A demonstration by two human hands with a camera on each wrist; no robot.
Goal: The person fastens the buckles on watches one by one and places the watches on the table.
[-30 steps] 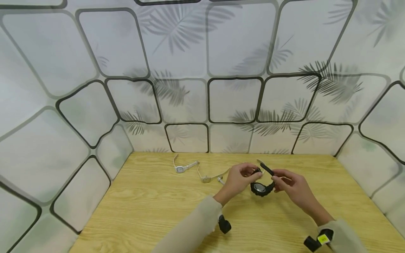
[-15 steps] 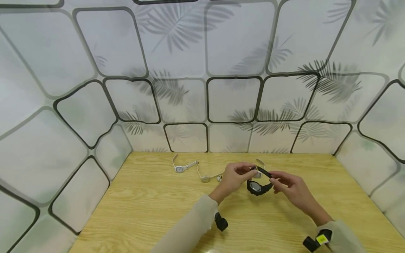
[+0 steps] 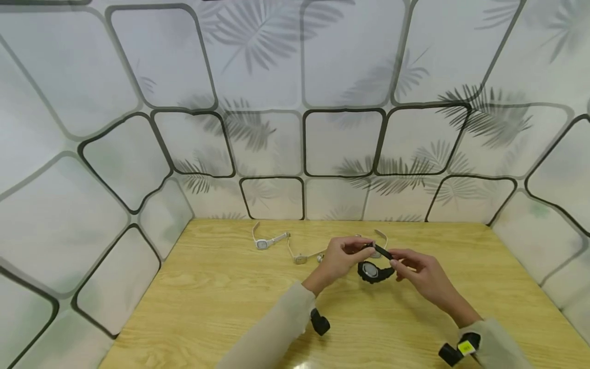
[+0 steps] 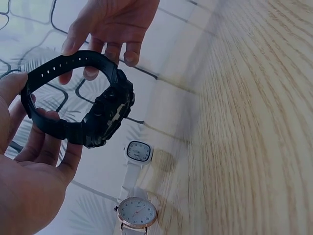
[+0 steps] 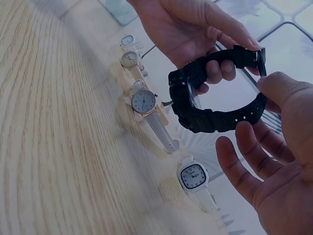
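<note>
A black wristwatch (image 3: pixel 370 270) with a chunky case is held up above the table, its dial facing the head camera. My left hand (image 3: pixel 340 260) pinches the buckle end of its strap between thumb and fingers. On the other side, my right hand (image 3: pixel 421 274) grips the holed strap (image 5: pixel 239 117) with thumb and fingertips. The two strap ends meet at the buckle (image 5: pixel 261 59), so the watch forms a ring in both wrist views. Past the hands lies a white square-faced watch (image 4: pixel 139 152), and near it a round rose-gold watch (image 4: pixel 137 212).
On the wooden table (image 3: pixel 207 297), a white watch (image 3: pixel 261 244) and a watch with a thin pale strap (image 3: pixel 300 259) lie toward the back left. A patterned wall (image 3: pixel 276 200) rises behind the table, with side panels left and right.
Both hands have shifted slightly left with the black watch. Its raised strap end has come down to the buckle end at the left hand, bringing the strap into a ring.
</note>
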